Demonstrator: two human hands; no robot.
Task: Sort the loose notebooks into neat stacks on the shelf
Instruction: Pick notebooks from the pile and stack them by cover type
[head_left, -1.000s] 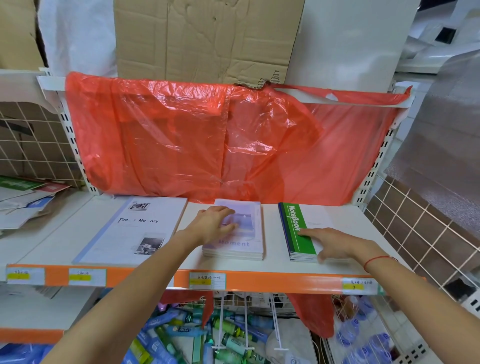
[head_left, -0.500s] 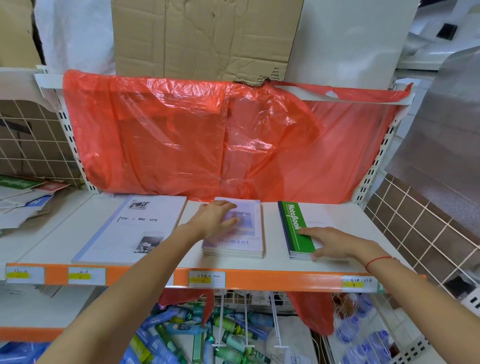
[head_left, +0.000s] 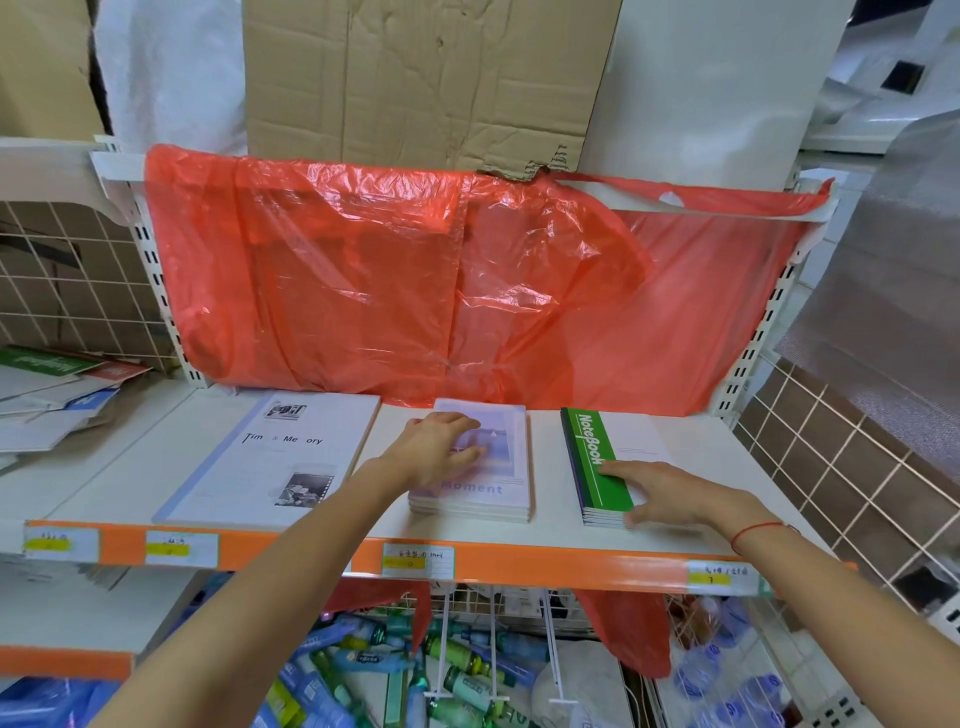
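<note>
On the shelf (head_left: 130, 467), the large white notebook (head_left: 280, 457) lies flat and floppy. The left hand (head_left: 439, 454) presses flat-fingered on the lilac stack (head_left: 488, 483); the right hand (head_left: 670, 496) rests outstretched on the green stack (head_left: 592, 457), gripping nothing, apparently. Thin, light, slippery covers: square them by their edges.

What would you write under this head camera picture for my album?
Left hand flat on the purple notebook stack, right hand on the green notebook stack.

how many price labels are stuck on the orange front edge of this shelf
4: two side by side at the left end, one mid-edge, one at the right end by the right wrist. More may be hidden.
</note>
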